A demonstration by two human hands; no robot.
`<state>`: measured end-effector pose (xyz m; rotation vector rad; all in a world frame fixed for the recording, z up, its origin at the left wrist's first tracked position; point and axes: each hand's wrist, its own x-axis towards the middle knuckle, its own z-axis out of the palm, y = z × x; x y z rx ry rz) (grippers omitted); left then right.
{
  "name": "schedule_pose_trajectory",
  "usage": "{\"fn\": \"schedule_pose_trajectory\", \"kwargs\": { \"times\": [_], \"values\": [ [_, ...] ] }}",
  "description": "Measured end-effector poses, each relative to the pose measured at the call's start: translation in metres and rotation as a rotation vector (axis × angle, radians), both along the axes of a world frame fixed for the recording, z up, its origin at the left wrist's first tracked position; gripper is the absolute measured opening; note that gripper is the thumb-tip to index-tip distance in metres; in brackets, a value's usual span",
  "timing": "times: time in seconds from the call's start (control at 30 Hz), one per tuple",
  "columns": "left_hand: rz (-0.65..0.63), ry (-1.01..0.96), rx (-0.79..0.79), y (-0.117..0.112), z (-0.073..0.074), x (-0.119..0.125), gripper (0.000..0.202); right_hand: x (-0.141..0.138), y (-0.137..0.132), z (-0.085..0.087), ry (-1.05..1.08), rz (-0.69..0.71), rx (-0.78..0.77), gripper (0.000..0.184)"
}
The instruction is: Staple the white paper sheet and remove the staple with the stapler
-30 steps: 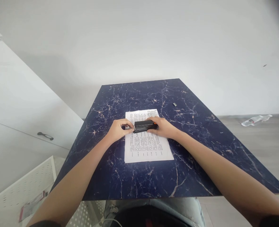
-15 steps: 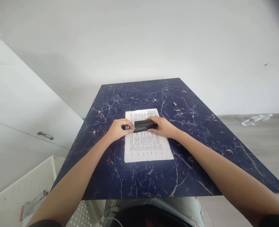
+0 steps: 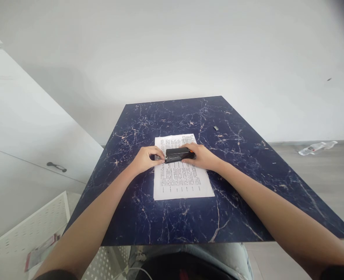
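A black stapler (image 3: 175, 153) with a bit of orange near its right end lies crosswise above a printed sheaf of paper (image 3: 178, 186). Around its right end my right hand (image 3: 202, 156) is closed, thumb on the near side and fingers on the far side. My left hand (image 3: 146, 158) pinches at the stapler's left end, thumb and fingertips together. Whether a small piece such as a staple is between those fingertips cannot be made out. The stapler appears parted between its thick upper body and thin lower part.
The paper lies on a dark blue marble-patterned table (image 3: 186, 223). Farther back on the right is a small grey metallic piece (image 3: 215, 128), perhaps a staple strip. A white cabinet (image 3: 20, 116) and a perforated white basket (image 3: 43, 221) stand left; a clear plastic item (image 3: 318, 148) lies on the floor right.
Both hands and the stapler stay almost in place. The whole view has shifted very slightly, and no grip has visibly changed.
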<state>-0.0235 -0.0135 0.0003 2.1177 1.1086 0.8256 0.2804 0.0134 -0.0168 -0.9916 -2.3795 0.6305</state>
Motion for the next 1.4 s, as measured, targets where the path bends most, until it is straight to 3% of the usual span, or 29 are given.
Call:
{"fn": "schedule_pose_trajectory", "kwargs": {
  "times": [0.13,0.3,0.5,0.6,0.83,1.03,1.17,1.3,1.4],
  "values": [
    [-0.023,0.044,0.015,0.0,0.004,-0.004,0.004,0.0,0.001,-0.002,-0.006,-0.004,-0.003,0.044],
    [-0.117,0.082,-0.097,0.005,0.009,-0.025,0.031,0.0,-0.003,0.002,0.073,0.0,0.017,0.063],
    [-0.091,0.008,-0.186,0.01,0.001,-0.032,0.029,-0.002,-0.008,0.004,0.152,-0.061,0.024,0.033],
    [-0.073,0.036,-0.085,0.011,-0.006,-0.019,0.027,-0.004,-0.006,0.001,0.181,-0.078,-0.024,0.033],
    [-0.079,0.179,0.316,0.015,-0.013,0.011,0.028,-0.01,-0.006,0.0,0.228,-0.093,-0.042,0.029],
    [-0.021,0.441,0.402,0.016,-0.016,0.014,0.026,-0.018,-0.012,0.0,0.185,-0.161,0.008,0.022],
    [-0.013,0.474,0.418,0.016,-0.014,0.012,0.024,-0.023,-0.016,0.003,0.115,-0.157,0.053,0.023],
    [0.002,0.427,0.399,0.015,-0.007,0.008,0.03,-0.036,-0.02,0.006,0.041,-0.089,0.178,0.037],
    [0.214,0.441,0.38,0.012,-0.008,0.005,0.033,-0.037,-0.022,0.015,0.066,-0.081,0.215,0.036]
  ]
}}
